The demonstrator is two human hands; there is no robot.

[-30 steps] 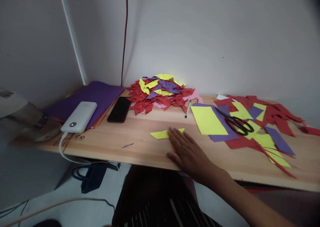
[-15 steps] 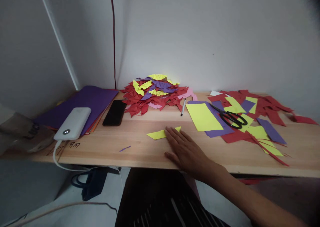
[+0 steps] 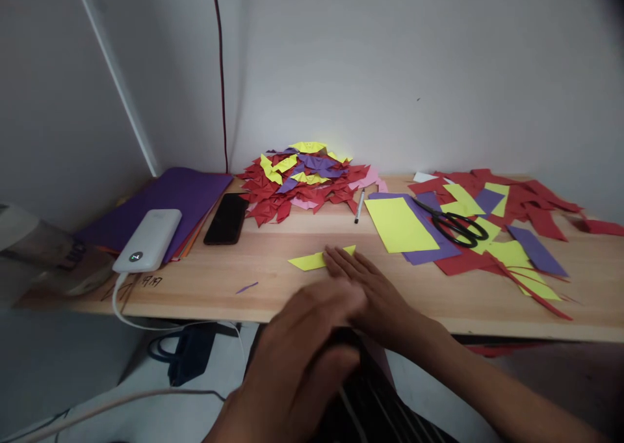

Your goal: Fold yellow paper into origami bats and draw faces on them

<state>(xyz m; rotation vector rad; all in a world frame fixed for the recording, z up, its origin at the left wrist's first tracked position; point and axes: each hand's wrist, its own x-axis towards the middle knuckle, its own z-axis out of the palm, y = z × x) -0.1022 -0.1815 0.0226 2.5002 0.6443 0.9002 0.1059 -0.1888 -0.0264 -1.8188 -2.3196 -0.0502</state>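
Note:
A folded strip of yellow paper [image 3: 306, 262] with slanted ends lies on the wooden desk. My right hand [image 3: 371, 290] rests palm down over its right part, fingers stretched flat and holding nothing. In front of it, at the desk's near edge, my left hand [image 3: 312, 329] is raised, slightly blurred, with curved fingers and the thumb apart. Nothing shows in it, and it overlaps part of the right hand from my view. A thin purple paper scrap [image 3: 247, 288] lies to the left of the yellow strip.
Folded paper shapes [image 3: 312, 189] are heaped by the wall, with a marker [image 3: 359, 206] and phone [image 3: 226, 219] nearby. Black scissors [image 3: 458, 227] lie on coloured paper pieces at right. A white power bank [image 3: 149, 240] sits on purple sheets [image 3: 160, 193] beside a bottle [image 3: 43, 254].
My left hand has come into view from below, rising toward the right hand. My right hand stays flat on the yellow paper. The view has shifted slightly.

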